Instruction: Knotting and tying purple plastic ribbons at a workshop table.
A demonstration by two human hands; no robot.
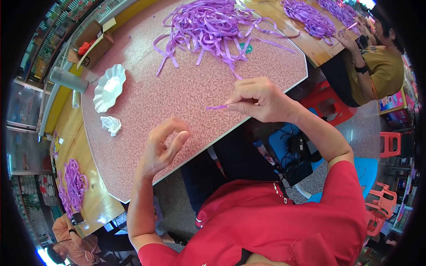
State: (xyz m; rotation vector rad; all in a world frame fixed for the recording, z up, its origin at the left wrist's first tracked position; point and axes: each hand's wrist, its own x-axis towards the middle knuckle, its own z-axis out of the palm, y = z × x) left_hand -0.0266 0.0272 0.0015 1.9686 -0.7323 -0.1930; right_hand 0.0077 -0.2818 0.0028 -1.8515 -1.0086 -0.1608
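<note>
Our right hand point(262, 99) has thumb and fingertips pressed together on the end of a short purple strip point(216, 107), which pokes out leftward just above the pink speckled table point(177, 97). Our left hand point(162, 148) holds nothing: thumb and forefinger curl toward each other in a loose ring with a gap between them, the other fingers spread, hovering near the table's near edge, a little apart from the strip's free tip.

To handle the strip well, we judge the right pinch should stay firm and close to the end so the strip does not twist, and the left fingers should close on the free tip squarely rather than from the side, keeping the strip flat between both hands.

Farther off, a big heap of purple strips point(208, 24) lies on the far middle of the table, loose ends trailing toward us. To the left sits a white scalloped plate point(108, 88), which looks empty, and nearer to it a crumpled white tissue point(111, 124). At the far left an open cardboard box point(93, 42) holds something orange-red, too small to tell what. More purple strips lie piled on a wooden table at the far right, where another person point(375, 57) works.
</note>
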